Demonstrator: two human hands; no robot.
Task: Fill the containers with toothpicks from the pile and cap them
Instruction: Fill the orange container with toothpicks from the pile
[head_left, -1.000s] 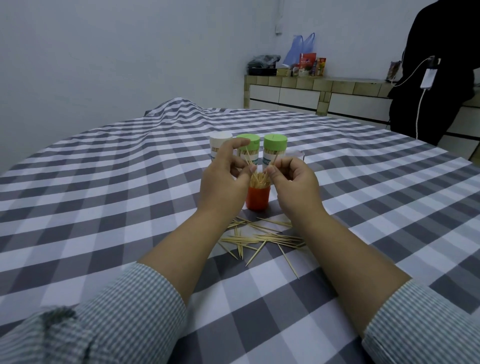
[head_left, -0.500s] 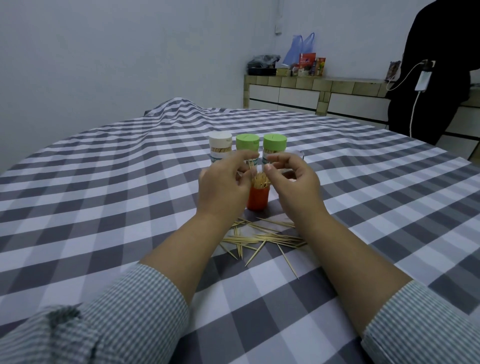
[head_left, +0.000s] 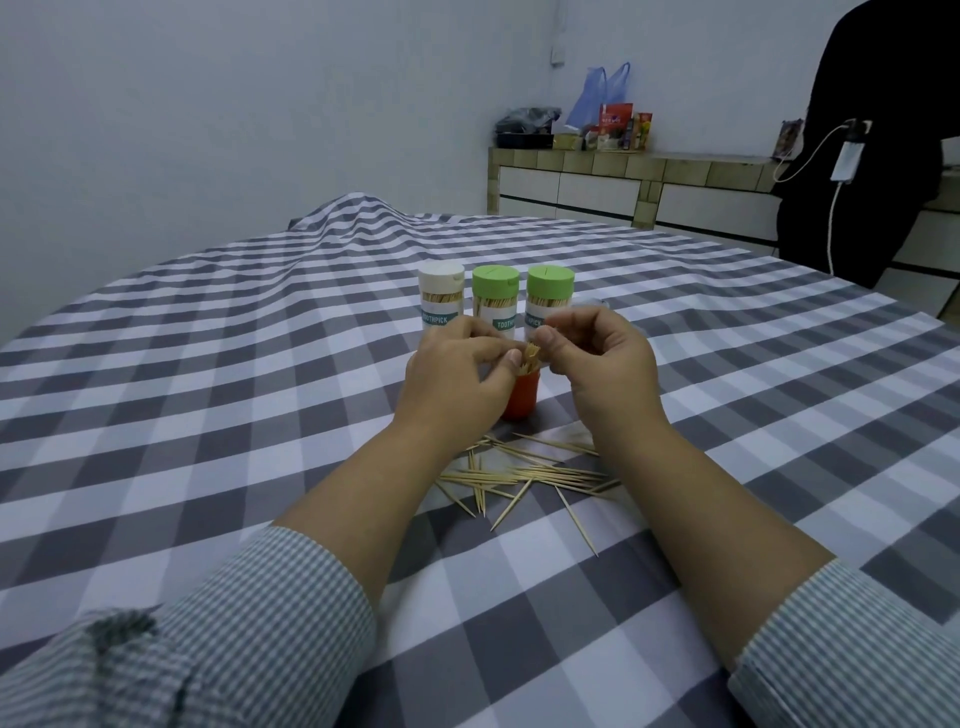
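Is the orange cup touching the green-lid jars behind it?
Cannot tell. In the head view the hands hide the space between the orange cup and the green-lid jars.

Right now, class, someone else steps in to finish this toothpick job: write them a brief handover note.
Left hand and right hand: fingertips at the toothpick bundle standing in the open orange container.
Done: three capped containers behind, one white-capped, two green-capped.
Left: loose toothpicks on the checked cloth near you; load them, then cap the orange one. Its cap is not clearly visible.
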